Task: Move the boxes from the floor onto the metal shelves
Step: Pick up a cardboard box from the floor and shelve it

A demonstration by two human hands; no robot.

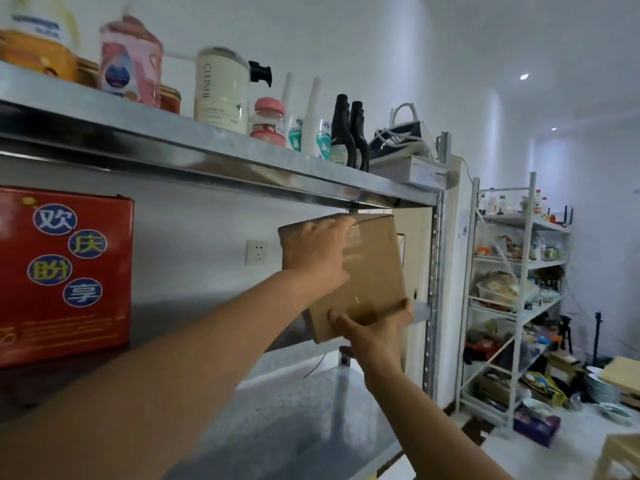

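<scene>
We find the right hand (374,332) beneath the cardboard box (375,271), clamped on its lower edge: the thumb lies on the near face and the fingertips (406,305) come up round the far bottom corner. The left hand (318,258) lies against the box's upper left part, its fingers stretched almost straight across the face to the top edge, pressing rather than curling; its thumb is hidden.

The box is carried between the two hands, tilted, with its top leaning away from us. It sits at the right end of the metal shelves, in the bay between the upper shelf (214,152) and the middle shelf (194,313), its top corner just under the upper shelf's edge. We cannot tell whether its base touches the middle shelf.

On the middle shelf, well apart to the left, stands a red carton (65,275) with printed characters. A wall socket (256,252) shows behind the bay. The upper shelf carries a pump bottle (221,88), two dark bottles (349,133) and an iron (398,140) resting on a white box (415,172). Beyond the perforated upright post (433,271), a white rack (530,216) holds mixed goods.
</scene>
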